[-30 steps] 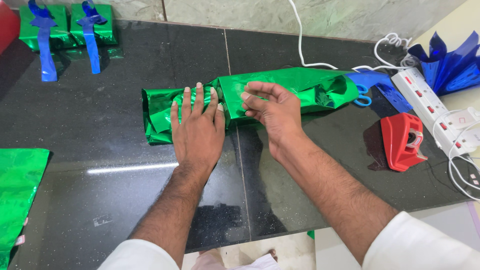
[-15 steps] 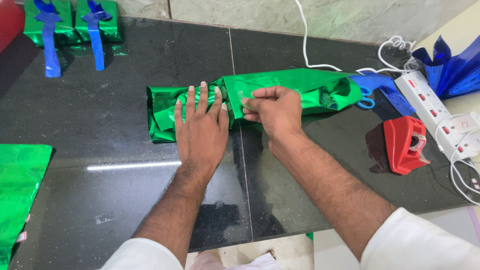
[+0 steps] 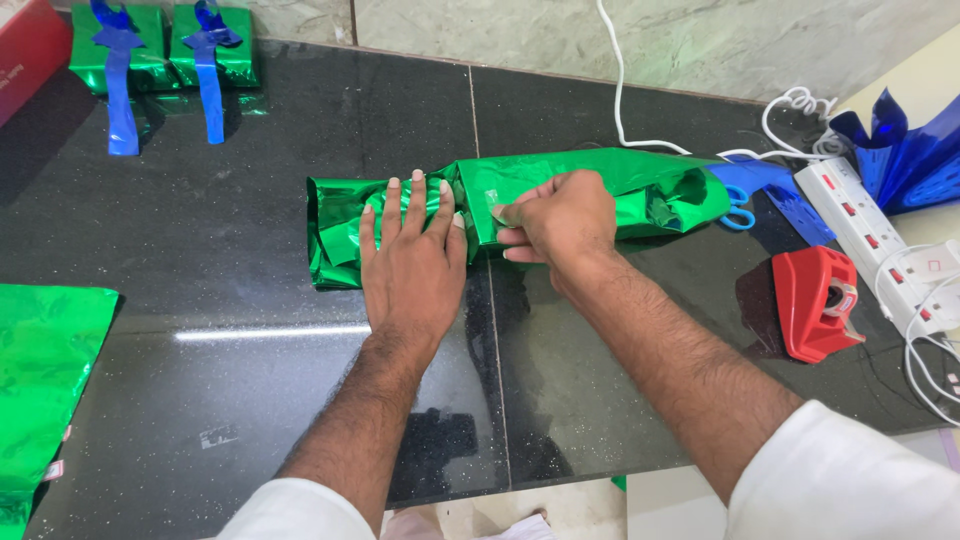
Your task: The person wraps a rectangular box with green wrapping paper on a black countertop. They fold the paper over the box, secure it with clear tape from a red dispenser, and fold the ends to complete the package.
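Left hand flat, fingers spread, pinning green foil-wrapped parcel; right hand beside it pinches the seam. Foil likely thin, slippery, crease-prone.

- I work at a home gift-wrapping spot: my desk is a polished black stone slab against a marble-tiled wall.
- Two wrapped green parcels with blue ribbons sit at the back.
- A red tape dispenser, blue-handled scissors, a white power strip and loose green foil sheet lie around me.
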